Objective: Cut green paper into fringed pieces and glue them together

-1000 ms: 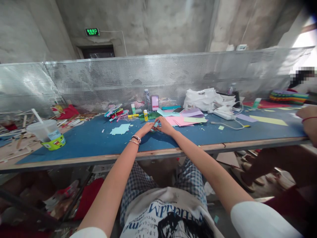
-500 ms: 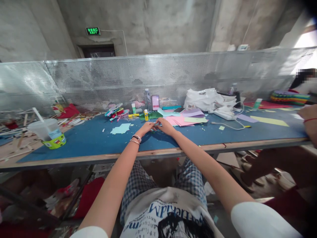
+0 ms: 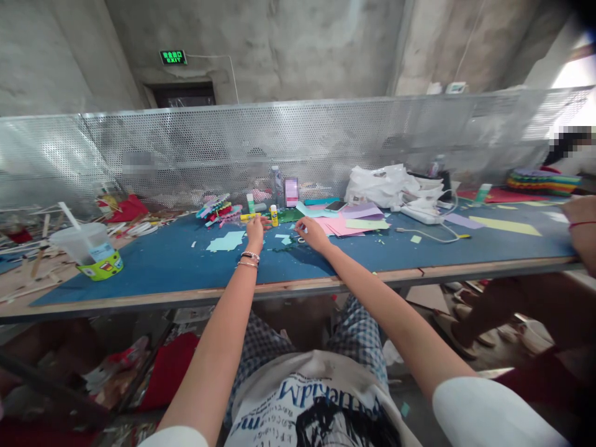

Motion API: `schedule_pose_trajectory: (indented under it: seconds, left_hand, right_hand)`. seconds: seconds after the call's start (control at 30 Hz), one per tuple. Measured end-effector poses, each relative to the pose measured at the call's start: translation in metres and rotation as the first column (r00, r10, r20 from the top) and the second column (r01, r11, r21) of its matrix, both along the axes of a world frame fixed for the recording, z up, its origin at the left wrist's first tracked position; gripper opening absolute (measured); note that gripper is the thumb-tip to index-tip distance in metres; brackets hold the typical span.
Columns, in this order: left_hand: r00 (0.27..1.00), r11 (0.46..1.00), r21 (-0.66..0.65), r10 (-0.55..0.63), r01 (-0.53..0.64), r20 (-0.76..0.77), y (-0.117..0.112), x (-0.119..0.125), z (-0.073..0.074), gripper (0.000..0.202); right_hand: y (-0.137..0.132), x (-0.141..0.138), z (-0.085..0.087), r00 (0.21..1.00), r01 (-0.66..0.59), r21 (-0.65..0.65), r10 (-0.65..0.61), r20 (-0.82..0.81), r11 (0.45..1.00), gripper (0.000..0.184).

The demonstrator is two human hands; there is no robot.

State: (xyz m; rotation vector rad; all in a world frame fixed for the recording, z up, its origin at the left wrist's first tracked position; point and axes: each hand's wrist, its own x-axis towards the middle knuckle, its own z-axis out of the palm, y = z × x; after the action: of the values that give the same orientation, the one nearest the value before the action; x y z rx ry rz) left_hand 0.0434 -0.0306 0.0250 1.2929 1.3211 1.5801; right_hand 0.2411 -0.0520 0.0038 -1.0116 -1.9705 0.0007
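Note:
My left hand (image 3: 256,230) is beside the small yellow glue stick (image 3: 274,216) that stands upright on the blue table top (image 3: 186,261). Its fingers are stretched out and apart, and I see nothing held in them. My right hand (image 3: 311,234) hovers low over the mat with thumb and fingers pinched together; what they hold, if anything, is too small to name. Small light-blue paper pieces (image 3: 283,236) and dark green scraps lie between the hands. A larger light-blue paper sheet (image 3: 226,241) lies left of my left hand.
Behind the hands are coloured papers (image 3: 349,225), a phone (image 3: 291,192) propped upright, a bottle (image 3: 276,182) and a white plastic bag (image 3: 377,186). A cup with a straw (image 3: 90,248) stands at left. Another person's arm (image 3: 584,226) reaches in at far right.
My hands were together over the mat and are now apart. The left hand has moved left and away from me, towards the yellow glue stick; the right hand has stayed nearly in place.

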Motion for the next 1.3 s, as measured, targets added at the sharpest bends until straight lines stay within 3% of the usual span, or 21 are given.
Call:
schedule_pose_trajectory:
  seconds: [0.13,0.27,0.4,0.53,0.67,0.73,0.8,0.87,0.9,0.97,1.03,1.07,1.1,1.13,1.17,1.2,1.23,1.27,1.3]
  left_hand:
    - [0.987,0.997,-0.073,0.026,-0.015,0.16,-0.002,-0.004,0.002,0.044]
    - [0.99,0.985,-0.169,0.003,0.021,0.14,-0.007,0.0,0.001,0.035]
    - [0.967,0.958,-0.139,-0.253,0.251,0.001,-0.013,0.011,-0.004,0.035]
    - [0.829,0.825,-0.247,-0.547,0.509,-0.119,-0.019,0.013,-0.007,0.03]
    - [0.733,0.73,-0.322,-0.666,0.603,-0.138,-0.023,0.008,-0.002,0.03]
    - [0.693,0.739,-0.328,-0.67,0.588,-0.266,-0.029,0.009,0.001,0.032]
    - [0.64,0.808,-0.266,-0.582,0.526,-0.502,-0.037,0.016,0.0,0.033]
    - [0.527,0.863,-0.139,-0.417,0.487,-0.741,-0.051,0.027,-0.007,0.036]
    - [0.445,0.858,-0.123,-0.375,0.498,-0.813,-0.059,0.033,-0.013,0.038]
    - [0.302,0.857,-0.182,-0.358,0.482,-0.883,-0.078,0.043,-0.023,0.049]
    - [0.24,0.864,-0.223,-0.359,0.452,-0.902,-0.103,0.046,-0.026,0.058]
    - [0.215,0.84,-0.254,-0.393,0.48,-0.894,-0.116,0.044,-0.023,0.061]
    - [0.193,0.795,-0.294,-0.45,0.531,-0.872,-0.129,0.04,-0.018,0.064]
    - [0.165,0.716,-0.333,-0.528,0.613,-0.833,-0.143,0.034,-0.011,0.064]
    - [0.103,0.583,-0.374,-0.625,0.721,-0.774,-0.155,0.025,-0.002,0.062]
    - [0.016,0.412,-0.4,-0.712,0.819,-0.702,-0.166,0.016,0.007,0.06]
    - [-0.075,0.235,-0.392,-0.772,0.889,-0.632,-0.175,0.006,0.015,0.06]
    - [-0.126,0.093,-0.337,-0.809,0.937,-0.574,-0.18,-0.004,0.023,0.061]
    - [-0.107,0.019,-0.228,-0.844,0.973,-0.526,-0.182,-0.012,0.029,0.062]
  right_hand:
    - [-0.002,0.0,0.0,1.0,0.011,-0.005,-0.011,0.027,1.0,0.01]
    - [0.0,0.0,0.0,0.999,0.021,-0.009,-0.02,0.034,1.0,0.01]
    - [0.001,0.0,-0.001,1.0,0.022,0.006,-0.022,0.015,1.0,0.009]
    - [0.002,0.001,-0.001,0.992,0.079,0.031,-0.076,-0.101,0.996,0.011]
    - [0.005,0.004,0.0,0.958,0.177,0.034,-0.164,-0.234,0.984,0.015]
    - [0.007,0.005,0.001,0.95,0.2,0.024,-0.188,-0.249,0.98,0.015]
    - [0.007,0.006,0.001,0.95,0.204,0.016,-0.194,-0.244,0.979,0.014]
    - [0.006,0.006,0.001,0.954,0.199,0.023,-0.188,-0.236,0.98,0.014]
    - [0.006,0.006,0.001,0.955,0.197,0.032,-0.184,-0.234,0.98,0.014]
    - [0.005,0.005,0.001,0.954,0.201,0.046,-0.185,-0.235,0.979,0.014]
    - [0.005,0.005,0.002,0.953,0.206,0.049,-0.189,-0.235,0.977,0.013]
    - [0.004,0.005,0.002,0.954,0.207,0.048,-0.19,-0.233,0.977,0.013]
    - [0.004,0.005,0.002,0.955,0.206,0.049,-0.19,-0.229,0.977,0.013]
    - [0.004,0.005,0.003,0.956,0.203,0.049,-0.187,-0.225,0.978,0.013]
    - [0.004,0.005,0.003,0.958,0.199,0.05,-0.183,-0.222,0.979,0.013]
    - [0.003,0.005,0.003,0.958,0.196,0.049,-0.18,-0.222,0.979,0.013]
    - [0.003,0.005,0.003,0.958,0.192,0.047,-0.177,-0.224,0.98,0.013]
    - [0.002,0.004,0.003,0.958,0.189,0.045,-0.174,-0.228,0.981,0.012]
    - [0.002,0.004,0.003,0.958,0.186,0.044,-0.171,-0.231,0.981,0.012]
